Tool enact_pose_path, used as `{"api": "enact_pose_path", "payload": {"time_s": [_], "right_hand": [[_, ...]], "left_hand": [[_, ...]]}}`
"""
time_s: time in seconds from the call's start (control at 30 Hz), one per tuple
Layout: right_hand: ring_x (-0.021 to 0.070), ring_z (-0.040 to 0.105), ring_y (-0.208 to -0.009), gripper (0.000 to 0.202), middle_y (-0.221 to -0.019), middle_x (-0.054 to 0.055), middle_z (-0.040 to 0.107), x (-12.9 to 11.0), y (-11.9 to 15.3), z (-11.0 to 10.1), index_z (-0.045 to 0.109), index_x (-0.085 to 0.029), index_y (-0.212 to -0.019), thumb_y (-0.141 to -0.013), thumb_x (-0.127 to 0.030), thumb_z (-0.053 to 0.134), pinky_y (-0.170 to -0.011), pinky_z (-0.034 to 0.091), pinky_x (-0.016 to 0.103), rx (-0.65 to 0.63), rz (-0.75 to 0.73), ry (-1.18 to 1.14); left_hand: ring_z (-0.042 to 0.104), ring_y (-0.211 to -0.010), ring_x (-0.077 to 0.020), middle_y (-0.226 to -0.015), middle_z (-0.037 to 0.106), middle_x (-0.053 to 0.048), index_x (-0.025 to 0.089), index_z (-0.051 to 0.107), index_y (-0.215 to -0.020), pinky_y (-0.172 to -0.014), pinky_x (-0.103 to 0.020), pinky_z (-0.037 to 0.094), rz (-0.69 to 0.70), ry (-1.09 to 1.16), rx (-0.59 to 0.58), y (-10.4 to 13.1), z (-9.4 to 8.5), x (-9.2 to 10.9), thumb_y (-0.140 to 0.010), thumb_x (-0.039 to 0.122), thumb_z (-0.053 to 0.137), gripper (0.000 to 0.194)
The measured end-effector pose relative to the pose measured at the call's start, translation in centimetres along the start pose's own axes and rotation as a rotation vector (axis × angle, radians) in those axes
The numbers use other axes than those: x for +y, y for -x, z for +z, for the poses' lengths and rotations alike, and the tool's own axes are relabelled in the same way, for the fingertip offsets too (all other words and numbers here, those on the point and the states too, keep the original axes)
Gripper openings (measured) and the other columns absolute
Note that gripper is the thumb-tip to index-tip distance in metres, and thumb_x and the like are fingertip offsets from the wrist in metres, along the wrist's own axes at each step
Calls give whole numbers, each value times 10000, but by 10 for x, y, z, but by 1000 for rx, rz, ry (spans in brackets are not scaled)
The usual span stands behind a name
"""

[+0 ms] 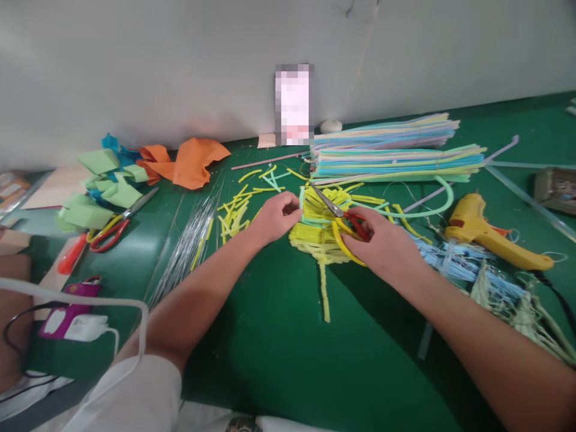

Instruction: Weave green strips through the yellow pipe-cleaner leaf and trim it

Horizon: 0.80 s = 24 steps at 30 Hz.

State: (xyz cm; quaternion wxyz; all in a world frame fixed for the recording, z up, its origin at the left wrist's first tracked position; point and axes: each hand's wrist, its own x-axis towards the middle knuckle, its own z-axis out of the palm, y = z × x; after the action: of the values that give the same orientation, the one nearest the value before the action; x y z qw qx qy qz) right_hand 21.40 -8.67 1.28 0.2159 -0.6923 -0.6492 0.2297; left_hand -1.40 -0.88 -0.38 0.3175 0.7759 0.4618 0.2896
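My right hand (382, 240) is wrapped round the red and yellow handles of a pair of scissors (333, 207); the blades point up and left over a heap of yellow pipe cleaner pieces (333, 195). With thumb and fingertips together, my left hand (279, 216) pinches a short mint-green pipe cleaner (301, 201) at the heap's left edge. Beneath both hands lies a leaf-like shape of yellow pipe cleaners (310, 243), its stem (324, 294) toward me. More cut yellow pieces (234, 216) are scattered left of my left hand.
Bundles of pastel pipe cleaners (396, 162) lie at the back, near a propped phone (293, 105). A yellow glue gun (490, 231) rests at right. Thin wires (189, 240), second scissors (119, 225), orange paper (198, 162) and a purple power strip (67, 309) are at left.
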Motion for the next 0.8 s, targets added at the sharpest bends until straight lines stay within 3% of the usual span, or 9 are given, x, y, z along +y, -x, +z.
{"api": "enact_pose_path", "payload": {"time_s": [0.1, 0.2, 0.37, 0.6, 0.8], "right_hand": [[245, 619, -647, 502, -889, 75, 721, 0, 3, -10, 625, -263, -1170, -724, -494, 609, -540, 406, 321, -3, -13, 175], [236, 565, -544, 528, -721, 72, 676, 1, 7, -20, 625, -263, -1168, -709, -523, 616, -472, 342, 314, -17, -69, 303], [211, 542, -531, 464, -690, 32, 659, 3, 14, -30, 633, -326, -1116, -697, -526, 631, -468, 295, 300, -115, -158, 425], [210, 538, -536, 495, -665, 29, 654, 3, 19, -38, 640, -318, -1121, -679, -540, 650, -476, 293, 300, -138, -156, 424], [199, 539, -522, 459, -656, 28, 658, 9, 12, -30, 653, -310, -1113, -755, -585, 571, -493, 347, 301, -148, -220, 351]], "left_hand": [[468, -615, -99, -701, 514, 24, 171, 532, -779, -619, -252, 389, -13, 50, 0, 0, 1, 0, -780, 242, 590, 91], [464, -606, -100, -691, 504, 24, 174, 518, -771, -608, -252, 393, -26, 67, -8, 0, 2, 1, -781, 231, 572, 80], [456, -639, -96, -771, 473, 9, 181, 460, -715, -640, -252, 410, 97, 15, 44, 0, 2, 2, -765, 178, 549, 102], [487, -704, -115, -781, 497, -3, 177, 477, -698, -673, -256, 419, 85, 86, 50, -3, 0, -1, -737, 175, 562, 93], [486, -695, -112, -768, 513, 3, 174, 491, -701, -690, -266, 413, 36, 112, 33, -3, 0, -3, -735, 199, 568, 89]]}}
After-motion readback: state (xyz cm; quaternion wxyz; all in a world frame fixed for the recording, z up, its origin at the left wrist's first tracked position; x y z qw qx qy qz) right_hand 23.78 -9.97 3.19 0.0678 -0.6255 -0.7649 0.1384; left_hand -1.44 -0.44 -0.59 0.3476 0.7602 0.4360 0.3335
